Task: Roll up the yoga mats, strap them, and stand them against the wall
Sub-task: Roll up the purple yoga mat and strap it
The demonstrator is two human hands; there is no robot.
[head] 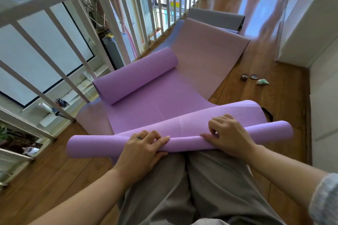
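Purple mat (155,107): where is it, and how does it run? (obs. 1)

It lies on top of a pink mat (206,55) and a grey mat (215,18), stacked on the wood floor (265,82) beside the railing (113,29). Its length runs straight away from the person. At the far end is a loose far curl (135,76). The near end is wound into a near roll (270,129) at the knees. (obs. 2)

Roll axis against the hands? (obs. 1)

Crosswise, left to right, square to the length not yet wound. Both hands sit near its middle, about equally close, and the roll's ends stick out past each. Left hand (144,144) wraps over the top, fingers curled round it. Right hand (228,137) grips with bent fingers (213,130) dug into the ribbed layer, thumb laid along the seam. (obs. 2)

Judgement? (obs. 1)

The next push goes forward, away from the body. It needs even pressure from both hands, or the roll will likely cone to one side. (obs. 2)
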